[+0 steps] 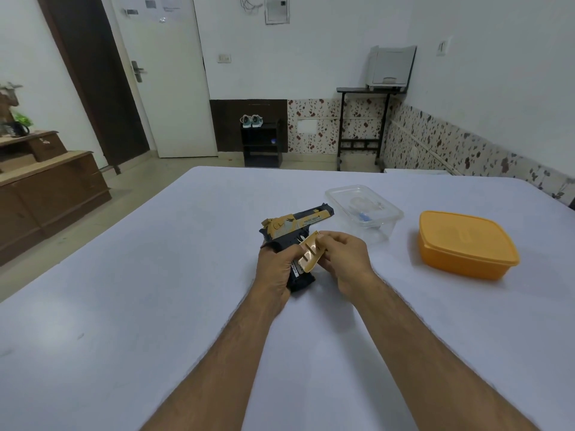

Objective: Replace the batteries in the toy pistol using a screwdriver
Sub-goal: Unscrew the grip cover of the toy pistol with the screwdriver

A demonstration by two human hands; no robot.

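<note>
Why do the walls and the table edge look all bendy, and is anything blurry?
In the head view, the wide-angle lens curves the walls and the far edge of the table; soft, even room light leaves only faint shadows under the arms; the toy pistol and the cover, held in the left hand and right hand, look a bit soft, its small print unreadable.

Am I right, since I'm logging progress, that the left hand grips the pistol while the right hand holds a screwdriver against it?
Not quite: the head view shows the right hand pinching a gold plastic grip cover, not a screwdriver. The left hand does grip the black-and-gold toy pistol.
</note>
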